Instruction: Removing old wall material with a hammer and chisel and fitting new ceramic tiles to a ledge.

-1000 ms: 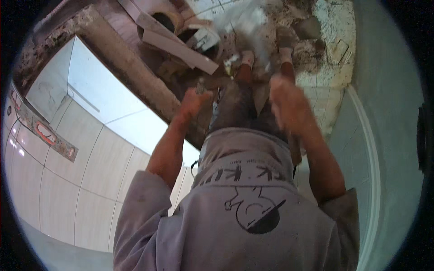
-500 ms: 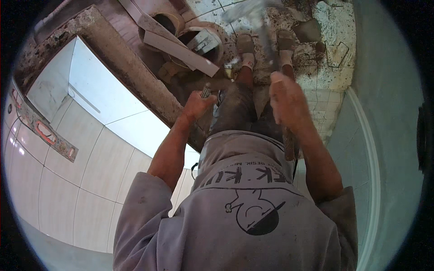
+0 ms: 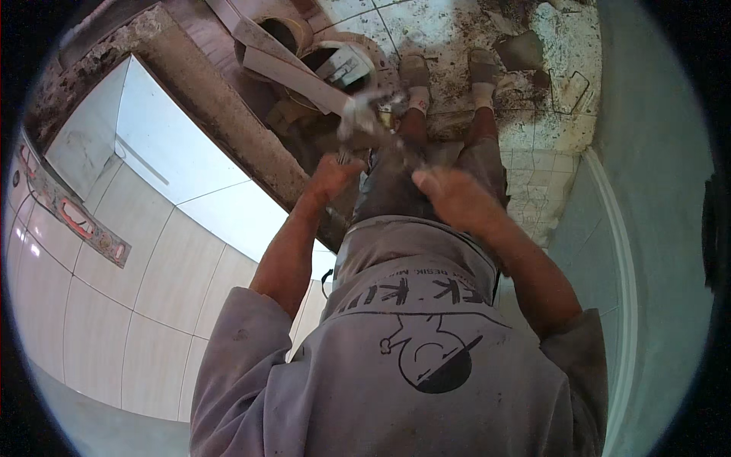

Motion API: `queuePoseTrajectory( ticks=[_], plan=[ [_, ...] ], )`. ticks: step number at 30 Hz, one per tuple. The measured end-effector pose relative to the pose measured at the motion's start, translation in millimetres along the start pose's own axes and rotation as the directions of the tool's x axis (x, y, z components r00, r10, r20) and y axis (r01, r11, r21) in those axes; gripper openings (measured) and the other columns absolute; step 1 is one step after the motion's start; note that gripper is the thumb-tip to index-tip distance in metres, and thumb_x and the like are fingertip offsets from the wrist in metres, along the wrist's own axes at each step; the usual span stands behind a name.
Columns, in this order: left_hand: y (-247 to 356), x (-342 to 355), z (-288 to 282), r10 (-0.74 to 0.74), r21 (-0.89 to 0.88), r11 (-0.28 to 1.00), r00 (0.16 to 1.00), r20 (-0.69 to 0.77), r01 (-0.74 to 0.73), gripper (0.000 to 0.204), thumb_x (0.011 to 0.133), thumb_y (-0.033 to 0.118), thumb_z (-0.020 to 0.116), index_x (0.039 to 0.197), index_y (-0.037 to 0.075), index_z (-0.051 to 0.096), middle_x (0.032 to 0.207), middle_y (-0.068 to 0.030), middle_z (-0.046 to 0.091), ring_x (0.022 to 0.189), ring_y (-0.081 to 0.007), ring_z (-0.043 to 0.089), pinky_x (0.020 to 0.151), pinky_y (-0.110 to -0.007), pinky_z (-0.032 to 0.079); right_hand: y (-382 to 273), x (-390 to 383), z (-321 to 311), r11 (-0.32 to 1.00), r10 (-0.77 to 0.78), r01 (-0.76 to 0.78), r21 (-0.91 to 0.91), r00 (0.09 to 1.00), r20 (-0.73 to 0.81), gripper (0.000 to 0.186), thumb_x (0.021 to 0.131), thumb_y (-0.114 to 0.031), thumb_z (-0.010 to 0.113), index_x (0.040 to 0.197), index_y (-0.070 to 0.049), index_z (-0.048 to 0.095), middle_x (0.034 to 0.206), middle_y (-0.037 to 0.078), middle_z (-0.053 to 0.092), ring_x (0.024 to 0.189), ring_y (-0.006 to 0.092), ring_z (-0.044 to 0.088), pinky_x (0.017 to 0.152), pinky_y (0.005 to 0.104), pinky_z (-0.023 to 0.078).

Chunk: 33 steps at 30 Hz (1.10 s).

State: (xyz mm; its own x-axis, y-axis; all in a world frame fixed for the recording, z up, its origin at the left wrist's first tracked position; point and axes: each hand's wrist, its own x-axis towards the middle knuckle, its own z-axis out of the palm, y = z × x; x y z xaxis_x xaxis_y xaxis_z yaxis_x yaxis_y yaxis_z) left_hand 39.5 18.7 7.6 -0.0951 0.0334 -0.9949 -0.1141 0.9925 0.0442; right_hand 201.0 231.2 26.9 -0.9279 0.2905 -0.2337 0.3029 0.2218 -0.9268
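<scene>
- Clenched in the left grip, just above and left of frame centre: a short ribbed metal rod, poking out at the upper end.
- Wrapped in the right grip, above and right of centre: a hammer, slanting up-left toward the rod.
- Blurred at the head, just above the rod in frame; cannot tell from the smear whether touching.
- Standing at upper middle: a round bucket with a pale flat piece inside, beside a second bucket.
- Slanting in front of both: a pale board.
- Running diagonally through upper left: a rough concrete edge, alongside glossy white tiles.
- Seen at far left: a spirit level by beige tiles.
- Planted upper right of centre, on dirt-spattered floor: grey footwear, pale socks.
</scene>
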Motion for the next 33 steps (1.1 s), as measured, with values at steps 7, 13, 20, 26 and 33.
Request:
queuePoseTrajectory(
  ticks=[7, 13, 20, 26, 33],
  plan=[
    [25.8, 2.3, -19.4, 0.175, -0.093, 0.978, 0.977, -0.120, -0.186, 0.033, 0.077, 0.036, 0.068, 0.082, 0.003, 0.067, 0.072, -0.0016, 0.060, 0.067, -0.0134, 0.054, 0.064, -0.031, 0.044, 6.6, -17.2, -19.2, 0.520, 0.692, -0.826, 0.216, 0.556, 0.460, 0.052, 0.095, -0.049, 0.039, 0.089, 0.000, 0.056, 0.071, 0.014, 0.054, 0.068, 0.0278, 0.056, 0.066, 0.0404, 0.045],
    [41.4, 16.5, -42.9, 0.206, -0.203, 0.950, 0.963, -0.172, -0.239, 0.026, 0.077, 0.029, 0.070, 0.076, 0.004, 0.066, 0.066, 0.0031, 0.055, 0.059, -0.0068, 0.048, 0.055, -0.027, 0.039, 4.5, -2.0, -25.8, 0.453, 0.748, -0.859, 0.239, 0.512, 0.422, 0.055, 0.095, -0.051, 0.038, 0.083, 0.001, 0.053, 0.066, 0.008, 0.048, 0.061, 0.0187, 0.048, 0.060, 0.0385, 0.042],
    [5.4, 30.5, -27.8, 0.071, -0.117, 0.989, 0.989, -0.128, -0.086, 0.028, 0.077, 0.028, 0.069, 0.063, 0.006, 0.058, 0.059, 0.0031, 0.050, 0.053, -0.0070, 0.042, 0.050, -0.029, 0.034, 16.2, -24.9, -2.2, 0.509, 0.719, -0.822, 0.256, 0.569, 0.398, 0.055, 0.094, -0.050, 0.037, 0.082, 0.001, 0.053, 0.064, 0.009, 0.049, 0.061, 0.0213, 0.048, 0.063, 0.0370, 0.041],
    [10.0, 27.7, -22.8, 0.121, -0.089, 0.986, 0.972, -0.203, -0.141, 0.030, 0.076, 0.028, 0.069, 0.062, 0.005, 0.057, 0.057, 0.0021, 0.050, 0.050, -0.0083, 0.042, 0.048, -0.030, 0.034, 5.4, -7.5, -29.8, 0.359, 0.781, -0.850, 0.386, 0.500, 0.374, 0.049, 0.094, -0.048, 0.041, 0.083, -0.002, 0.053, 0.061, 0.006, 0.045, 0.061, 0.0186, 0.050, 0.056, 0.0338, 0.042],
    [13.0, 34.5, -24.6, 0.070, 0.067, 0.995, 0.996, -0.048, -0.067, 0.029, 0.075, 0.028, 0.068, 0.070, 0.001, 0.062, 0.061, -0.0014, 0.055, 0.056, -0.0108, 0.048, 0.055, -0.032, 0.040, 15.9, 8.8, -5.6, 0.932, 0.340, -0.336, 0.132, 0.940, -0.006, 0.035, 0.093, -0.035, 0.046, 0.089, 0.000, 0.053, 0.067, 0.015, 0.052, 0.069, 0.0322, 0.058, 0.058, 0.0396, 0.046]
  ],
)
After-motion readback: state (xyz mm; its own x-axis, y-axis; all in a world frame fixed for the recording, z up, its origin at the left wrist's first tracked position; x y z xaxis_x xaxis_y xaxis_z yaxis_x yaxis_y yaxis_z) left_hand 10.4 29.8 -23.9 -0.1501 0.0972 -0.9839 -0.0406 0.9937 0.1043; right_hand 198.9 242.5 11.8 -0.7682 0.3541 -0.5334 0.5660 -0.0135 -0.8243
